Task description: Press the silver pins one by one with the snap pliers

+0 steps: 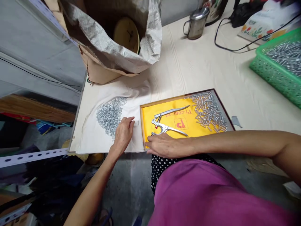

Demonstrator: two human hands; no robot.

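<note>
My left hand (122,134) rests on a white cloth (94,138), fingers pinched on a small pale piece (135,123) beside a heap of small metal pins (110,115). My right hand (162,145) lies at the near-left corner of a yellow-lined tray (162,125), fingers curled at its edge, and I cannot see anything in them. Silver hand pliers (167,123) lie on the yellow lining just beyond that hand. More metal pins (208,110) are piled at the tray's right end.
A grey woven sack (131,44) in a cardboard box stands at the table's back left. A metal mug (196,22), a black cable (235,48) and a green basket (277,73) of metal pins sit at the back right. Shelving and clutter fill the left.
</note>
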